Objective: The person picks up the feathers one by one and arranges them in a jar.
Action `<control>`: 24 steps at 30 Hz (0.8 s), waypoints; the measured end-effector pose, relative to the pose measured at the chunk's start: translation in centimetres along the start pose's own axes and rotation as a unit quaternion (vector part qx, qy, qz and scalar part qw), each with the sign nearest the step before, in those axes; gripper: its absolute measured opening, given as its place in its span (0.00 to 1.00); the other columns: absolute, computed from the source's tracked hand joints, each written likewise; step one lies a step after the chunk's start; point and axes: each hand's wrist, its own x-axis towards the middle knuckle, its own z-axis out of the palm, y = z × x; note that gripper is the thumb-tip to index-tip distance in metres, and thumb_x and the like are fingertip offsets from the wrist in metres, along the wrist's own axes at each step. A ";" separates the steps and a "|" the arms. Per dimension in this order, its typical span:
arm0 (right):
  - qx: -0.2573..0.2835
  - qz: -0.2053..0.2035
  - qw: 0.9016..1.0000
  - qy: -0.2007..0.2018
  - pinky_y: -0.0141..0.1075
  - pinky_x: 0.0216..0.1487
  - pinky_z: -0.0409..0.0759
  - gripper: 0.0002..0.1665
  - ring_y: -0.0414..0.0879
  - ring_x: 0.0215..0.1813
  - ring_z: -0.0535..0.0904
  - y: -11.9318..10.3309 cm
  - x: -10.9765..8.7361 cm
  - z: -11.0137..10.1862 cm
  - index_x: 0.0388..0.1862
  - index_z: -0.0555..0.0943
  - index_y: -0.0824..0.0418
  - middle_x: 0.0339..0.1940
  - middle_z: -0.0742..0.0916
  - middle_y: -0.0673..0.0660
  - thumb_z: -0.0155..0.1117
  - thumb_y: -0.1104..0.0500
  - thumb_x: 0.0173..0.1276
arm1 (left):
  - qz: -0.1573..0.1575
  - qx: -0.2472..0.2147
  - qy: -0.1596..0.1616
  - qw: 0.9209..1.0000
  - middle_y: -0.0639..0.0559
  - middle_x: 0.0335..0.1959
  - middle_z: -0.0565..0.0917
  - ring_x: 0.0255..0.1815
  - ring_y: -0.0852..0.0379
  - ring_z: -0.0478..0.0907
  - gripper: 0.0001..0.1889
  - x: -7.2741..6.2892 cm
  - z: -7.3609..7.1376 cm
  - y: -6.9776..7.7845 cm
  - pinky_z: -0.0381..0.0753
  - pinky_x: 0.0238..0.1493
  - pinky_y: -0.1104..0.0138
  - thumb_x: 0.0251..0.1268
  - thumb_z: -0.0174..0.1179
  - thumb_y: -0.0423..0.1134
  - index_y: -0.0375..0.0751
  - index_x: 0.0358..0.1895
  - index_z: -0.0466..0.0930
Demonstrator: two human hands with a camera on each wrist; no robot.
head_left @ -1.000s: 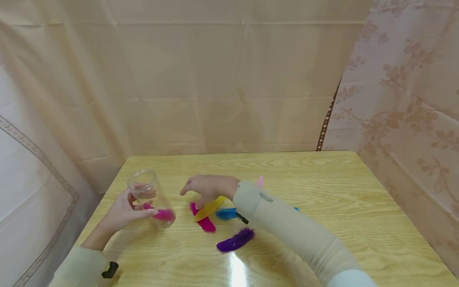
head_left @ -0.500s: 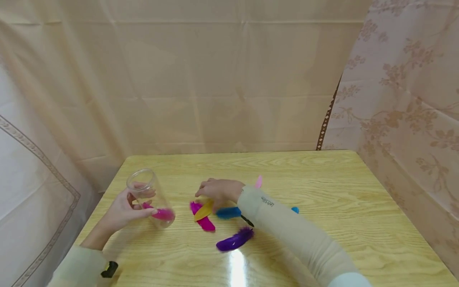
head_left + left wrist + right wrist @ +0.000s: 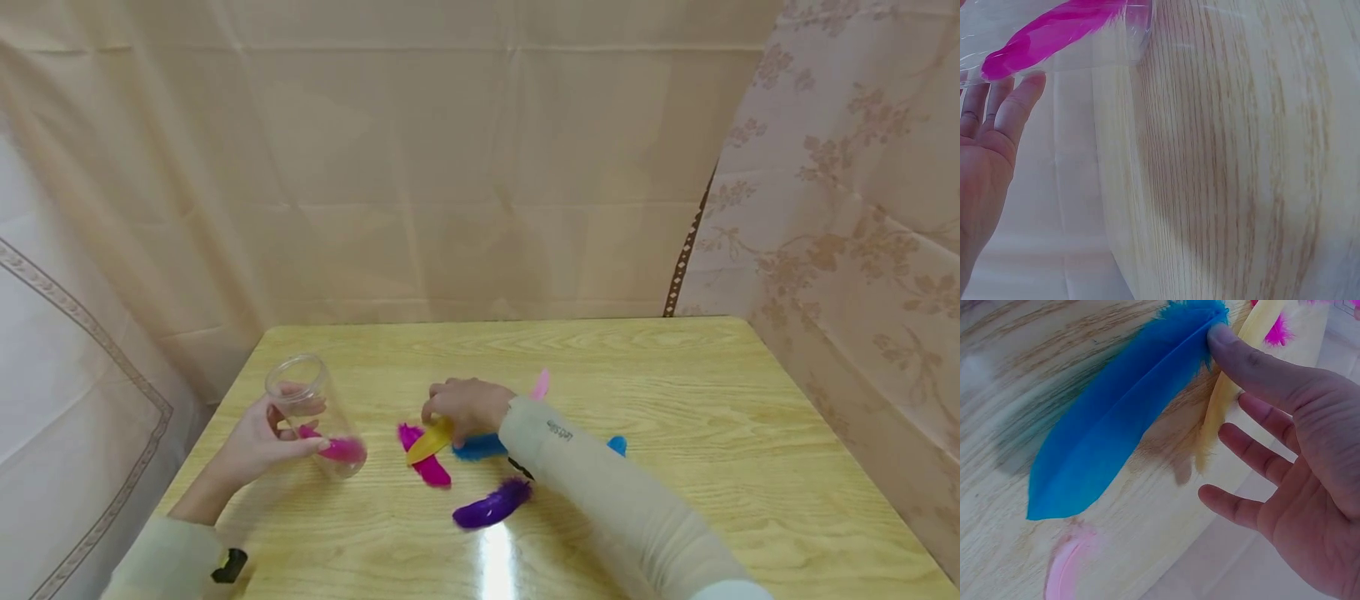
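My left hand point(image 3: 258, 446) grips a clear jar point(image 3: 339, 417), tilted, with its mouth toward the upper left. A magenta feather point(image 3: 1054, 37) lies inside it, seen through the wall. My right hand point(image 3: 468, 406) is low over the table, its thumb and fingers apart on either side of the yellow feather's point(image 3: 427, 443) upper end. In the right wrist view the thumb tip overlaps the quill end of a blue feather point(image 3: 1110, 419); the index finger is hidden behind the thumb. The yellow feather lies across another magenta feather point(image 3: 435, 472).
A purple feather point(image 3: 491, 505) lies nearer the front of the wooden table point(image 3: 675, 375). Behind the right forearm shows a pink feather point(image 3: 542, 383), and beyond it on the right a second blue feather point(image 3: 617, 445). Curtains point(image 3: 450, 167) hang behind the table.
My right hand has drawn back to the right from above the magenta and yellow feathers, then settled lower at the yellow feather's end. The left hand and jar have barely moved.
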 end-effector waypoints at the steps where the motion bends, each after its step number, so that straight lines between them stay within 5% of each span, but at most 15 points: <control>1: -0.001 0.002 1.000 -0.002 0.38 0.59 0.77 0.29 0.42 0.56 0.73 0.0 0.0 0.0 0.64 0.81 0.44 0.57 0.78 0.46 0.77 0.56 0.63 | -0.001 0.001 0.000 1.000 0.31 0.55 0.81 0.47 0.44 0.84 0.34 0.0 0.0 0.0 0.87 0.43 0.65 0.54 0.74 0.25 0.34 0.63 0.67; 6: -0.004 0.009 1.000 -0.011 0.38 0.60 0.77 0.29 0.42 0.55 0.74 0.0 0.4 0.0 0.63 0.81 0.44 0.55 0.79 0.46 0.77 0.55 0.63 | -0.003 0.004 -0.001 1.000 0.28 0.56 0.80 0.49 0.42 0.84 0.34 0.0 0.1 0.0 0.86 0.45 0.65 0.55 0.75 0.26 0.35 0.64 0.67; 14: 0.049 0.017 0.998 -0.029 0.34 0.53 0.77 0.19 0.40 0.45 0.76 -0.1 0.5 -0.3 0.51 0.83 0.49 0.43 0.83 0.45 0.77 0.59 0.62 | 0.000 -0.012 -0.001 1.000 0.55 0.53 0.84 0.48 0.51 0.85 0.34 0.0 -0.2 0.1 0.87 0.44 0.65 0.54 0.73 0.22 0.32 0.63 0.66; 24: 0.084 0.035 0.994 -0.053 0.31 0.47 0.77 0.11 0.42 0.41 0.76 0.4 0.2 -0.4 0.42 0.81 0.51 0.37 0.82 0.46 0.75 0.58 0.64 | 0.010 -0.014 -0.009 1.000 0.56 0.53 0.84 0.48 0.53 0.85 0.35 0.1 0.0 0.0 0.87 0.44 0.65 0.53 0.73 0.21 0.32 0.64 0.66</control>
